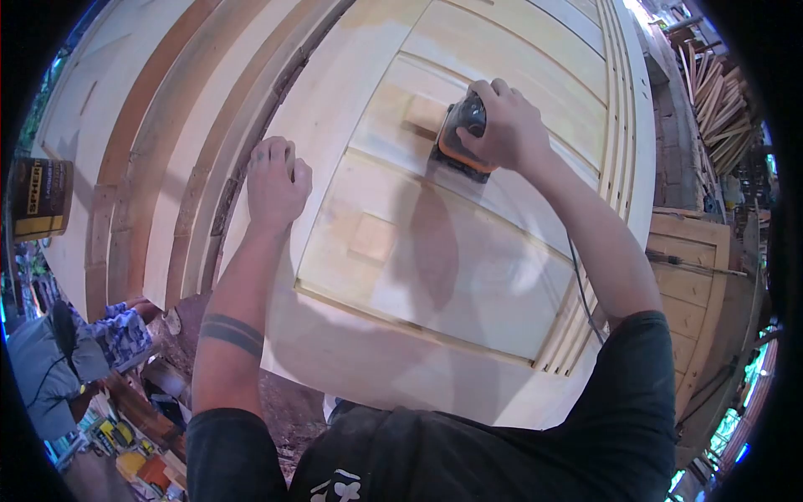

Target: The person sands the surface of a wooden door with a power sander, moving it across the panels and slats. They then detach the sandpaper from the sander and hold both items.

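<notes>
A pale wooden door [418, 276] with raised panels lies flat in front of me. My right hand [506, 125] grips a black and orange electric sander [462, 138] that rests on a panel in the door's upper middle. Its cord [581, 293] runs back along my right forearm. My left hand [276, 180] presses down on the door's left stile, fingers curled, with nothing in it that I can see. Two small square raised blocks [372, 237] sit in the centres of the panels.
Long wooden boards and mouldings [159, 151] lie side by side left of the door. A stack of thin wood strips [719, 100] stands at the upper right. Another panelled door [694, 293] leans at the right. A person in a patterned sleeve [117, 330] is at lower left.
</notes>
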Tool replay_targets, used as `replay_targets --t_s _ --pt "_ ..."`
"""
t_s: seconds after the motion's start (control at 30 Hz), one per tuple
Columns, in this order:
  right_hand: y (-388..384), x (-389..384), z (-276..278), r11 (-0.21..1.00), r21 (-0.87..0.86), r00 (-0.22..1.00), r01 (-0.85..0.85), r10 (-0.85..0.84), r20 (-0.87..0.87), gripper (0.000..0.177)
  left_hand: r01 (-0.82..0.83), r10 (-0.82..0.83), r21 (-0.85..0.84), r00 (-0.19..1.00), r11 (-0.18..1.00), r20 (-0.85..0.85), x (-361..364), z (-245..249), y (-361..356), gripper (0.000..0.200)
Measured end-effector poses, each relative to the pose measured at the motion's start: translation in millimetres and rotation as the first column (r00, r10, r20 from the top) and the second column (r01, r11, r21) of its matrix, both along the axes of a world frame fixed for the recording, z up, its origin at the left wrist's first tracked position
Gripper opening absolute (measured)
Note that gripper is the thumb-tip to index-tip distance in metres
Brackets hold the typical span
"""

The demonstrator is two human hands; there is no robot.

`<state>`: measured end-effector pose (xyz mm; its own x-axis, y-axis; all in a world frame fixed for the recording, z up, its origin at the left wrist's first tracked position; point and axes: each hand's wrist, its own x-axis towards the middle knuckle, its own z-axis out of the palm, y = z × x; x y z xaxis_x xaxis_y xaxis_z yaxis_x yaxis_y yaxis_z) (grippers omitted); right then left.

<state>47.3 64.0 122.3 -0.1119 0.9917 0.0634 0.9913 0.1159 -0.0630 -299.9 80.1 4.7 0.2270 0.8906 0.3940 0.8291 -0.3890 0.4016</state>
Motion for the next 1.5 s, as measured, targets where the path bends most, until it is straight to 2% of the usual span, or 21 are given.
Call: replay_targets --t_s 0.17,0.27,0.47,0.57,0.67,0.77,0.87,0.97,1.13,1.27,1.37,1.47,1.5 --pt "40.4 22.3 -2.3 0.998 0.014 0.997 0.054 -0.055 0.053 0.054 -0.017 0.017 0.004 1.0 1.0 -0.013 2.3 4.4 -1.2 0.029" --pt "49.9 30.1 -1.9 1.0 0.005 0.999 0.005 -0.005 0.041 0.053 -0.009 0.009 0.005 1.0 1.0 -0.001 1.2 2.0 -0.3 0.029" --pt "9.3 9.2 -4.8 0.997 0.051 0.998 -0.063 0.064 -0.015 0.052 -0.023 0.023 -0.005 1.0 1.0 0.002 -0.9 -3.5 1.0 0.029" --pt "-29.7 -11.3 1.8 0.994 -0.007 0.993 -0.105 0.104 -0.054 0.051 -0.012 0.012 -0.016 1.0 1.0 0.007 -0.6 -0.5 -0.2 0.029" --pt "-51.9 -16.5 9.5 0.993 -0.088 0.996 -0.081 0.078 -0.04 0.051 -0.006 0.006 0.005 1.0 1.0 0.011 -2.3 -0.2 0.5 0.03" --pt "-46.0 10.8 5.5 0.999 -0.009 0.996 -0.049 0.048 -0.08 0.053 -0.008 0.008 0.005 1.0 1.0 0.0 0.4 -0.5 0.2 0.031" --pt "-16.4 44.2 -4.3 0.997 0.068 0.999 0.046 -0.045 -0.022 0.055 -0.019 0.019 -0.017 0.999 1.0 -0.027 0.5 2.0 0.3 0.031" --pt "19.3 59.8 -3.8 0.987 0.054 0.987 0.149 -0.152 0.048 0.056 -0.011 0.011 -0.006 1.0 1.0 -0.012 0.6 0.9 0.9 0.031" --pt "44.2 54.0 -8.6 0.987 0.078 0.988 0.141 -0.144 0.045 0.057 0.001 -0.001 -0.012 1.0 1.0 0.013 0.5 1.9 -0.3 0.029" --pt "14.4 25.7 -6.5 0.993 0.052 0.994 0.104 -0.103 -0.031 0.056 0.03 -0.03 0.047 0.999 0.998 -0.015 -0.2 -0.9 1.2 0.027" --pt "-25.8 17.8 -11.2 0.993 0.102 0.994 -0.062 0.07 -0.079 0.049 0.032 -0.032 0.051 0.999 0.998 -0.007 0.5 0.7 0.2 0.028" --pt "-58.6 5.6 3.9 0.999 -0.023 0.994 -0.042 0.039 -0.1 0.05 0.012 -0.012 0.024 1.0 1.0 0.014 0.8 0.0 1.8 0.028" --pt "-63.9 2.9 3.8 0.998 -0.018 0.992 -0.053 0.051 -0.114 0.051 0.003 -0.003 0.012 1.0 1.0 0.02 0.4 -0.8 0.7 0.028"
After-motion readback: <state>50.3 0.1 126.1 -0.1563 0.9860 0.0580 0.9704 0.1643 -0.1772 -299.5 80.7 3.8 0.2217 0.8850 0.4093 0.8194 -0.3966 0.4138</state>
